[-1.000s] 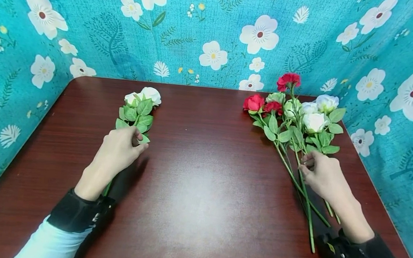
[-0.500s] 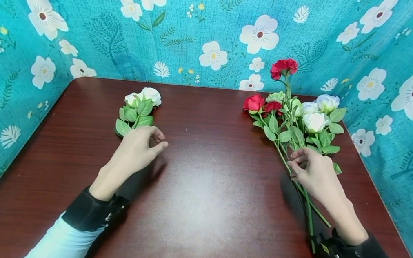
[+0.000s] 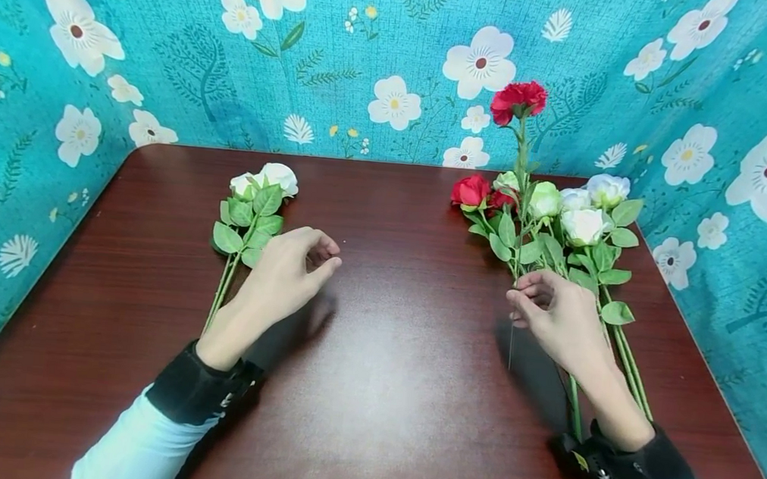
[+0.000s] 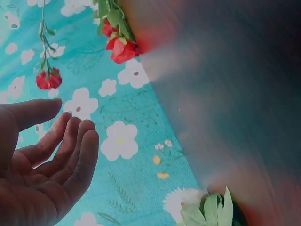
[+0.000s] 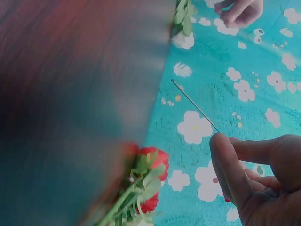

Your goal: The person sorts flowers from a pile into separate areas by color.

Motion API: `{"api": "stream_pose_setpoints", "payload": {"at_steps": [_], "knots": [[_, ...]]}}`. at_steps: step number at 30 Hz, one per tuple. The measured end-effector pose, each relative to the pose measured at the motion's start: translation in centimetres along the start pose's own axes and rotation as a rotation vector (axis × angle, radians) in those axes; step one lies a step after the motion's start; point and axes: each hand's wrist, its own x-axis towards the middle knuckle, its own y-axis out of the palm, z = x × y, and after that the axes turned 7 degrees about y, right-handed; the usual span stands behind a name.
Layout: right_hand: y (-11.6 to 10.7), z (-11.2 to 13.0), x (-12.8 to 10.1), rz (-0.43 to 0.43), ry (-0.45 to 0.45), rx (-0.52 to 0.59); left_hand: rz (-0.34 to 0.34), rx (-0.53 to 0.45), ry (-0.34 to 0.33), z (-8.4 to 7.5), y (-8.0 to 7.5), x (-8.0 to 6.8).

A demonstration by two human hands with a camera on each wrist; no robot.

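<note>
From the head view, my right hand (image 3: 557, 319) pinches the thin stem of a red carnation (image 3: 519, 99) and has lifted it upright out of the pile of roses (image 3: 563, 217) on the right of the desk (image 3: 377, 391) — a second ago it lay among them, so one flower is now singled out. My left hand (image 3: 291, 273) has drifted off the white roses (image 3: 257, 198), fingers loosely curled, holding nothing.

Left wrist view: the palm is open and empty, with the carnation (image 4: 48, 79) hanging well apart.

Right wrist view: thumb and fingers (image 5: 230, 169) nip the bare wire stem (image 5: 195, 106) — the bloom is out of sight.
</note>
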Motion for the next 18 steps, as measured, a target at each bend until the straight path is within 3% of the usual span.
{"api": "stream_pose_setpoints", "payload": {"at_steps": [18], "knots": [[3.7, 1.6, 0.3, 0.067, -0.047, 0.148, 0.023, -0.088, 0.052, -1.9, 2.1, 1.4]]}}
